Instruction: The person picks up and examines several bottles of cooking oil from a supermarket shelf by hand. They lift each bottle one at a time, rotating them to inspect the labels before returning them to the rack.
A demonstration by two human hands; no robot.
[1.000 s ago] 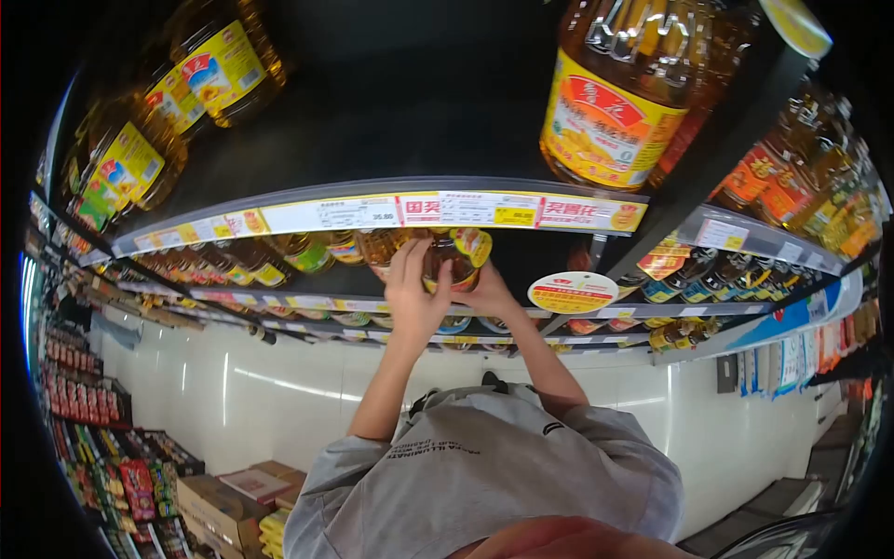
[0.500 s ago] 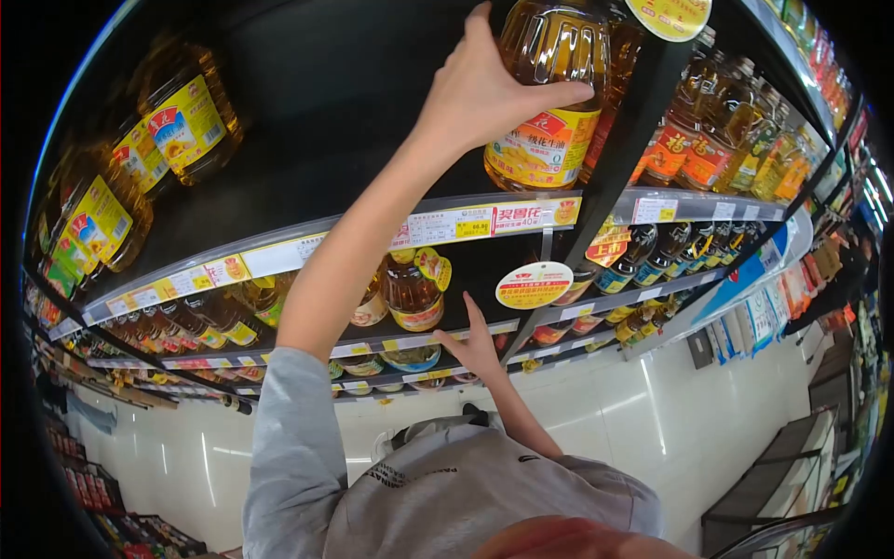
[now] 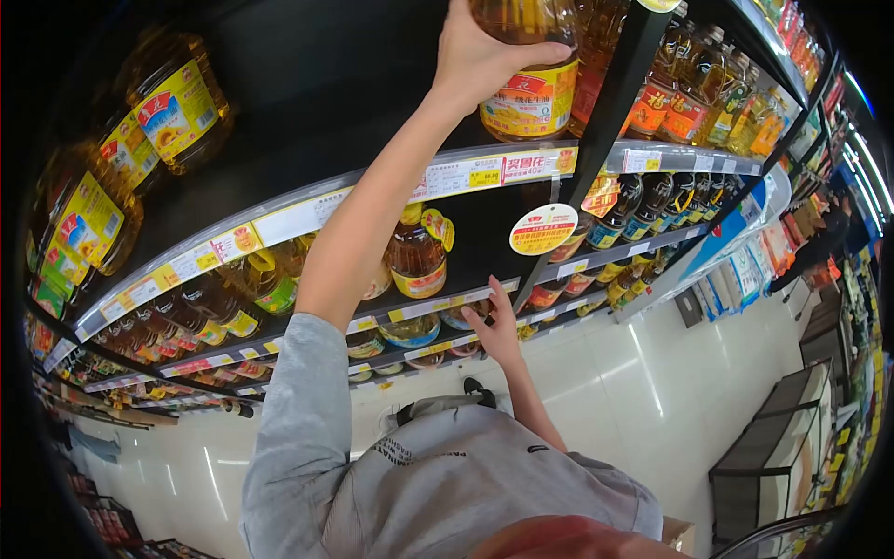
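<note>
L hand (image 3: 480,58) up high, gripping | R hand (image 3: 498,328) low, fingers spread

Within approx. 1 sec, both hands have come off the small bottle (image 3: 417,256), which they gripped together on the 2nd shelf; it now stands alone there, yellow tag at its neck. The left hand (image 3: 484,56) has gone up, sleeve and forearm now stretched across the frame, and wraps the side of the large oil bottle (image 3: 535,93) on the top shelf (image 3: 307,214), thumb across the front, a bit more closed than 0.5 sec ago. The right hand (image 3: 495,328) has dropped to the price rail (image 3: 438,306) of a lower shelf, fingers spread vs. curled before. View has swung right, showing more aisle.
</note>
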